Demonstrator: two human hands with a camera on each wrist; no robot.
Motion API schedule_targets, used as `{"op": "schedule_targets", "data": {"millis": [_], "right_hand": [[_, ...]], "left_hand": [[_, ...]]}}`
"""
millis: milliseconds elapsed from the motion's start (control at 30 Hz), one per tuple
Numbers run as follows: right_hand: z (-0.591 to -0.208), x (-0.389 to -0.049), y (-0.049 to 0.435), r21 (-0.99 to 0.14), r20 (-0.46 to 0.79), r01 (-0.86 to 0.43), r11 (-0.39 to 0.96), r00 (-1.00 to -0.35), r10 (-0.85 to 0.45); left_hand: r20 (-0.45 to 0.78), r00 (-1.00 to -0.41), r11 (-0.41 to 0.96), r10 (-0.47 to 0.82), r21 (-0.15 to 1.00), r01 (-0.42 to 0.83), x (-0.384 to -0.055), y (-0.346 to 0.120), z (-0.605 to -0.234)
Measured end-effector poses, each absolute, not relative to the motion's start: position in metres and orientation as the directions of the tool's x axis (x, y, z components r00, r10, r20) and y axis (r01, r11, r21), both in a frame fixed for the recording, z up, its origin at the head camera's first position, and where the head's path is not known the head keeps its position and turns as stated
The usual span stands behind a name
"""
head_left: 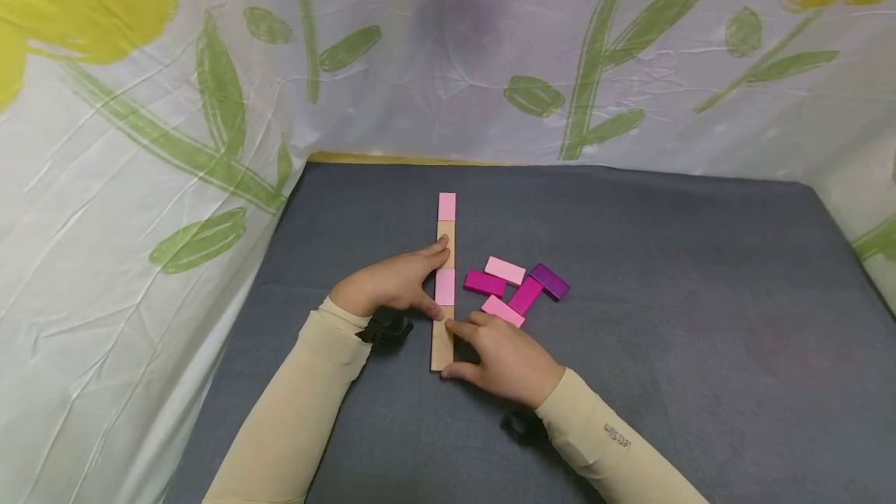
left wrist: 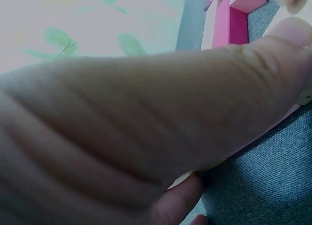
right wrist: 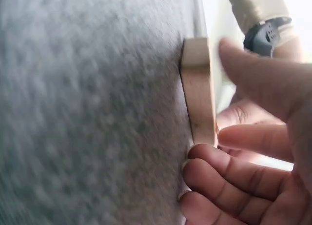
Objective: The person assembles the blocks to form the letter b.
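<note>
Left grip [head_left: 392,280] and right grip [head_left: 511,360], fingers relaxed, unclamped, are apparently aligning the nearest wooden block [head_left: 442,350] within its row [head_left: 445,287], the next move calling for light, even pressure.

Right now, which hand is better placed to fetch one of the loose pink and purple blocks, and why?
Probably the right hand: it is right beside the loose blocks, while the left hand is mostly across the row from them.
</note>
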State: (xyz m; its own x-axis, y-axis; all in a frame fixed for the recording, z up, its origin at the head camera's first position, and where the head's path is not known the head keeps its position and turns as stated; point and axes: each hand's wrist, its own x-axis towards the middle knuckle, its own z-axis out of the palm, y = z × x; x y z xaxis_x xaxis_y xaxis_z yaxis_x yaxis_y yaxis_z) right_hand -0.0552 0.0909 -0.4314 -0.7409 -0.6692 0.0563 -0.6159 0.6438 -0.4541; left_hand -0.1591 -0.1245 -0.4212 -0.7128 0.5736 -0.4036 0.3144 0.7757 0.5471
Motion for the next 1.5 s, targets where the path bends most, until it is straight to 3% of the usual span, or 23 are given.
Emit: {"op": "schedule_targets", "data": {"millis": [533,833,1500], "right_hand": [[-0.428,-0.079,0.106,-0.317,0.248,-0.604,0.731,-0.797,-0.551],[-0.426,-0.105,0.111,-0.318,0.219,-0.529,0.787,-0.848,-0.482],[-0.430,-0.125,0.098,-0.276,0.165,-0.489,0.828,-0.872,-0.460]], "left_hand": [[-0.403,-0.712,0.773,0.575,0.554,0.311,-0.157,-0.126,-0.418],[-0.400,-0.708,0.764,0.582,0.566,0.309,-0.156,-0.127,-0.417],[-0.415,-0.700,0.763,0.581,0.577,0.291,-0.157,-0.127,-0.418]]}}
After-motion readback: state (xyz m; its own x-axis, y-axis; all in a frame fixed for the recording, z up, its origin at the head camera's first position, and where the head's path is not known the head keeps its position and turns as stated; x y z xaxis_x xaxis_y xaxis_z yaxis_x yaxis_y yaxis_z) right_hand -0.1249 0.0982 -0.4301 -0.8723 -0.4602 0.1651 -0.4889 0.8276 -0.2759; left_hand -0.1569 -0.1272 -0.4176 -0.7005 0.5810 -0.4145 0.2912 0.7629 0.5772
